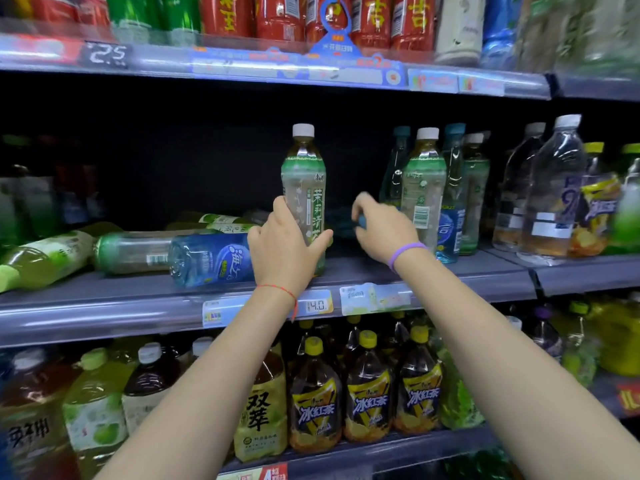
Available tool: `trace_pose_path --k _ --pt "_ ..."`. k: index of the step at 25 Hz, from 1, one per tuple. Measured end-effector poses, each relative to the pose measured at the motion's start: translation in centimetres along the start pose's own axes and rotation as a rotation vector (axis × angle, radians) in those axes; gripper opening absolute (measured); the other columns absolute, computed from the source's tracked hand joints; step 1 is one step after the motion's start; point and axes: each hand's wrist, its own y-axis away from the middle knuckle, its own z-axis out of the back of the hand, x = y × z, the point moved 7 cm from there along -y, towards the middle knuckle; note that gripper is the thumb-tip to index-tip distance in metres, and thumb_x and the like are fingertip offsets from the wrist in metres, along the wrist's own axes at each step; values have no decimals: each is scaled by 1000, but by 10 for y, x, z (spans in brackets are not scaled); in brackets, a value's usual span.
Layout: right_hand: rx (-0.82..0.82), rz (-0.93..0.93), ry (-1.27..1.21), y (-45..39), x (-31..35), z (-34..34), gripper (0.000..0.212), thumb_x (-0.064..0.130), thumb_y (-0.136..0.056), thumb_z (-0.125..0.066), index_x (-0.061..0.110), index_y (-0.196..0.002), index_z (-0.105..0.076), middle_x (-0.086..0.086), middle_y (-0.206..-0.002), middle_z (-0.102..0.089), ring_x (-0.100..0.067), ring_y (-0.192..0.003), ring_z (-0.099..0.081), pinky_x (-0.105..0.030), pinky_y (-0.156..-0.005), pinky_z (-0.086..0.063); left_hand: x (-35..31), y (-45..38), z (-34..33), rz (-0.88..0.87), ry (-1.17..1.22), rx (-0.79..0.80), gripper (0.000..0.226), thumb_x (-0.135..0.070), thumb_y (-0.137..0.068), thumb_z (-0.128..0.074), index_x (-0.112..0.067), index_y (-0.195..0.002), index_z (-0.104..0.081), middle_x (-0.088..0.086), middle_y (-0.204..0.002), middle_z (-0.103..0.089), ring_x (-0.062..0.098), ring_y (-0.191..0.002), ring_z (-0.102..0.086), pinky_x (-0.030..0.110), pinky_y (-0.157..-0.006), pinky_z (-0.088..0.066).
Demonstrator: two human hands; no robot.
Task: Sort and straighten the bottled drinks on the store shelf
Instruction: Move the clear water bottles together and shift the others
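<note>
On the middle shelf (138, 306) a green-labelled tea bottle (304, 181) with a white cap stands upright; my left hand (284, 251) grips its lower half. My right hand (381, 226) is just to the right, fingers curled round a small blue cap or bottle end (362, 221), most of it hidden by the hand. A blue water bottle (211, 259) lies on its side beside my left hand. Behind it lie a clear green-capped bottle (138, 252) and a green tea bottle (45, 259). More tea and blue bottles (426, 188) stand upright on the right.
Large clear bottles (550, 195) stand at the far right of the middle shelf. The shelf above holds red and green bottles (277, 15). The lower shelf carries big iced-tea bottles with yellow caps (367, 386). A dark gap lies behind the upright tea bottle.
</note>
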Motion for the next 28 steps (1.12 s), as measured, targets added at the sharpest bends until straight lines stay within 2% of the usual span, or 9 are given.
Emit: trace_pose_path --k 4,7,10,12,16,18,22,25,28 --pt "-389 49 -190 3 18 75 28 29 -99 -53 13 -121 -45 -4 -87 -58 -28 -71 -52 -36 -61 -43 3 -10 -8 146 266 64 70 -54 -84 -66 -4 -129 -44 11 -116 -59 32 -107 -56 47 -89 -48" --pt "-538 -6 -242 -8 19 106 38 35 -99 -52 8 -125 -47 -7 -95 -63 -28 -78 -57 -34 -61 -39 -1 -19 -13 226 423 153 61 -44 -85 -69 -7 -126 -42 9 -113 -61 31 -101 -59 37 -77 -48" --pt "-491 -39 -149 -28 18 110 39 39 -100 -50 8 -122 -49 -11 -112 -61 -30 -92 -60 -31 -63 -33 -11 -17 -13 260 484 203 40 -36 -87 -67 -15 -108 -40 -7 -85 -56 16 -75 -55 31 -65 -38" --pt "-439 -66 -100 -38 16 107 38 39 -100 -48 7 -121 -46 -12 -114 -55 -32 -92 -59 -32 -61 -32 -15 -15 -16 288 533 228 37 -34 -89 -67 -15 -104 -39 -12 -80 -50 5 -68 -48 28 -58 -35" --pt "-356 -44 -43 -34 11 97 51 39 -96 -54 9 -132 -35 -6 -83 -55 -26 -59 -49 -31 -45 -28 -17 -16 -27 260 295 269 49 -60 -87 -62 -14 -88 -44 4 -95 -48 24 -87 -47 36 -72 -42" --pt "-355 -58 -34 -23 5 95 62 45 -93 -58 8 -134 -32 -3 -76 -52 -23 -55 -48 -29 -42 -26 -19 -16 -41 283 236 354 52 -65 -89 -55 -14 -84 -44 9 -102 -49 31 -93 -50 39 -77 -43" --pt "-295 -48 -52 -2 -2 78 69 55 -88 -62 7 -130 -35 -9 -110 -55 -32 -84 -62 -32 -52 -32 -36 -19 -66 303 374 470 30 -33 -98 -55 -10 -115 -61 9 -116 -63 28 -99 -57 31 -77 -40" --pt "-269 -27 43 16 -3 63 83 61 -83 -64 5 -135 -32 -11 -122 -44 -26 -67 -54 -26 -43 -29 -42 -14 -83 408 543 527 41 -1 -86 -45 -8 -121 -65 15 -115 -69 33 -105 -63 34 -84 -50" --pt "-251 -45 43 28 -10 47 89 60 -80 -67 4 -138 -30 -13 -124 -40 -22 -59 -46 -24 -49 -37 -38 -11 -93 444 580 565 48 -1 -77 -39 -4 -113 -71 18 -99 -69 32 -96 -65 45 -90 -55"
